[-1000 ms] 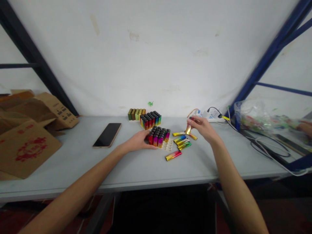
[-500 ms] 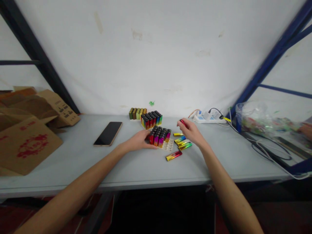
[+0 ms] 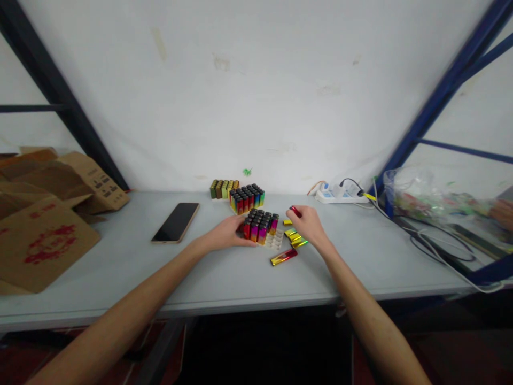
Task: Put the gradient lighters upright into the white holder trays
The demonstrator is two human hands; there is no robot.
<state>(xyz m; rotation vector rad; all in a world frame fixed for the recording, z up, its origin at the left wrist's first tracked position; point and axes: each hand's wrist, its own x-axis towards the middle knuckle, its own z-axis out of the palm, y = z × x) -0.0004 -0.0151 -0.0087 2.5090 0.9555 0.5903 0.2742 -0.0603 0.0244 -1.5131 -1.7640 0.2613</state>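
Note:
A white tray (image 3: 274, 240) with round holes holds a block of upright black-topped lighters (image 3: 256, 224) in red, purple and gold. My left hand (image 3: 228, 233) curves around the left side of this block, thumb at the near edge and fingers behind. To the right of the tray and a little above the table, my right hand (image 3: 306, 222) is closed on a red lighter (image 3: 295, 212), whose lower part the fingers hide. Several shiny loose lighters (image 3: 294, 237) lie under and beside that hand. A red and gold lighter (image 3: 284, 257) lies nearer the front edge.
Behind stand a second block of lighters (image 3: 247, 199) and a gold-green set (image 3: 224, 189). A phone (image 3: 176, 222) lies left, near cardboard boxes (image 3: 60, 240). A power strip (image 3: 340, 194) with cables sits back right. Another person's hand (image 3: 503, 214) shows at far right.
My right hand has come slightly left and down with the red lighter, closer to the tray. My left hand stays around the block. The whole view has shifted a little.

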